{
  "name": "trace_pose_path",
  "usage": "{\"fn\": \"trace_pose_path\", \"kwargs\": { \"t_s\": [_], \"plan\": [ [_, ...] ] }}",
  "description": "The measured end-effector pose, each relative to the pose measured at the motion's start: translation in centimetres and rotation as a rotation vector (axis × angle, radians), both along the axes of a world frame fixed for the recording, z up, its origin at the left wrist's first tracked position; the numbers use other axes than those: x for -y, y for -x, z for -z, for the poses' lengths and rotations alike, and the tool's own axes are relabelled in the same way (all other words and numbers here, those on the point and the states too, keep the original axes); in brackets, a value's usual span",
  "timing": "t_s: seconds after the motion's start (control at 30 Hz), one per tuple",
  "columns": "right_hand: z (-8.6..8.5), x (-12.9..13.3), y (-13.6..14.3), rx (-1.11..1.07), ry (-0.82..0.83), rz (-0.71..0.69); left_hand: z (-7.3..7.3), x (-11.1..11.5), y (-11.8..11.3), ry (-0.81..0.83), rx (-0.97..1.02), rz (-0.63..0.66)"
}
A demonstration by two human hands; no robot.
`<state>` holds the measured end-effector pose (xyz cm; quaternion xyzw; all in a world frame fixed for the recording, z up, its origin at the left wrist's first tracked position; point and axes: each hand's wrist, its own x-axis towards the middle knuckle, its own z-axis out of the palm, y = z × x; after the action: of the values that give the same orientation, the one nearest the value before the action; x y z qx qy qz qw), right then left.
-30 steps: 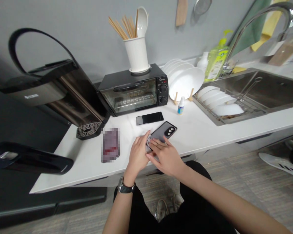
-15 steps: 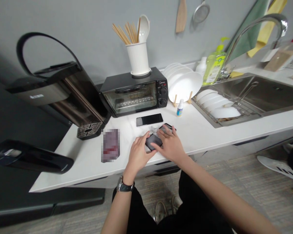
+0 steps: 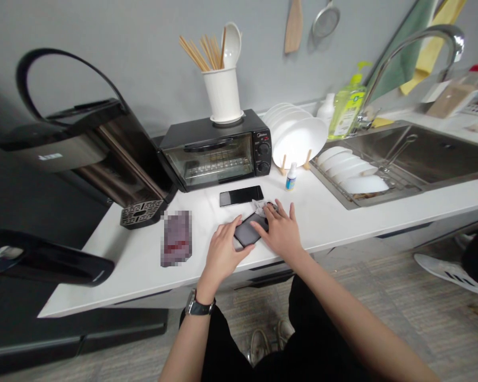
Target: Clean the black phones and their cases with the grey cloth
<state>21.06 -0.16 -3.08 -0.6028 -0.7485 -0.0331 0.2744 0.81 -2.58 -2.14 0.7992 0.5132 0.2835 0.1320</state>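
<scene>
A dark grey, flat phone-like object [image 3: 247, 232] lies on the white counter [image 3: 143, 270] near its front edge. My left hand [image 3: 222, 252] grips its left end between thumb and fingers. Over its right part, my right hand [image 3: 281, 231] presses a crumpled whitish wipe [image 3: 258, 206] under the fingertips, thumb resting on the dark surface. Just behind lies a black phone [image 3: 241, 196]. A small white and blue bottle [image 3: 291, 176] stands to the right of that phone.
Behind are a black toaster oven [image 3: 215, 154] and white plates [image 3: 298, 140] in a rack. A blurred purple packet [image 3: 177, 239] lies left, near a tall dark machine [image 3: 115, 159]. The sink [image 3: 430, 159] holds white dishes. Another person's shoe [image 3: 450, 271] shows at right.
My right hand has slid the wipe toward the far right end of the dark object, uncovering more of its surface. My left hand still holds the left end. The view has shifted slightly.
</scene>
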Motion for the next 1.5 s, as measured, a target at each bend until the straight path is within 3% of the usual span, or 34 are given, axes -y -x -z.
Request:
{"fn": "trace_pose_path", "kwargs": {
  "t_s": [0.07,0.17,0.27,0.33,0.4,0.5,0.7,0.9,0.93,1.07,1.13,1.23,1.27,1.3,1.4,1.47,1.5],
  "plan": [
    [-0.3,2.1,1.8,-0.031,0.015,-0.063,0.2,-0.1,0.2,0.003,0.001,-0.002],
    [-0.7,5.1,3.4,-0.065,0.045,-0.287,0.3,-0.2,0.4,0.013,-0.019,-0.013],
    [-0.7,5.3,1.9,-0.064,0.079,-0.414,0.1,-0.1,0.4,0.013,-0.031,-0.005],
    [-0.6,3.6,-0.4,-0.029,0.077,-0.365,0.0,0.1,0.2,0.001,-0.019,0.004],
    [-0.5,1.5,-2.5,0.017,0.041,-0.223,-0.1,0.2,0.0,-0.008,-0.01,-0.002],
    [-0.6,0.4,-2.8,0.027,0.018,-0.114,-0.1,0.2,-0.1,-0.007,-0.006,-0.01],
    [-0.8,3.3,0.1,0.01,0.081,-0.533,0.1,0.0,0.3,0.014,-0.022,-0.001],
    [-0.6,0.4,-3.1,0.054,0.016,-0.166,-0.2,0.2,0.0,0.011,-0.007,-0.012],
    [-0.6,0.6,-3.0,0.063,0.014,-0.196,-0.2,0.2,-0.1,0.009,-0.007,-0.014],
    [-0.6,2.2,-2.0,0.084,0.044,-0.548,-0.3,0.3,-0.1,0.018,-0.028,-0.012],
    [-0.9,1.8,-2.3,0.077,0.056,-0.504,-0.3,0.3,-0.1,0.016,-0.033,-0.01],
    [-1.1,0.8,-2.8,0.062,0.045,-0.217,-0.2,0.2,-0.1,0.004,-0.029,-0.016],
    [-1.2,0.8,-2.6,0.058,0.043,-0.197,-0.2,0.1,0.0,0.006,-0.028,-0.016],
    [-1.1,1.0,-2.2,0.049,0.041,-0.232,-0.1,0.1,0.0,0.011,-0.027,-0.012],
    [-1.0,2.0,-1.0,0.018,0.052,-0.564,0.1,0.1,0.2,0.018,-0.023,0.001],
    [-1.0,1.9,-1.2,0.004,0.083,-0.567,0.2,0.1,0.3,0.006,-0.02,-0.003],
    [-1.1,1.6,-1.5,-0.002,0.087,-0.465,0.2,0.1,0.2,-0.001,-0.021,-0.006]
  ]
}}
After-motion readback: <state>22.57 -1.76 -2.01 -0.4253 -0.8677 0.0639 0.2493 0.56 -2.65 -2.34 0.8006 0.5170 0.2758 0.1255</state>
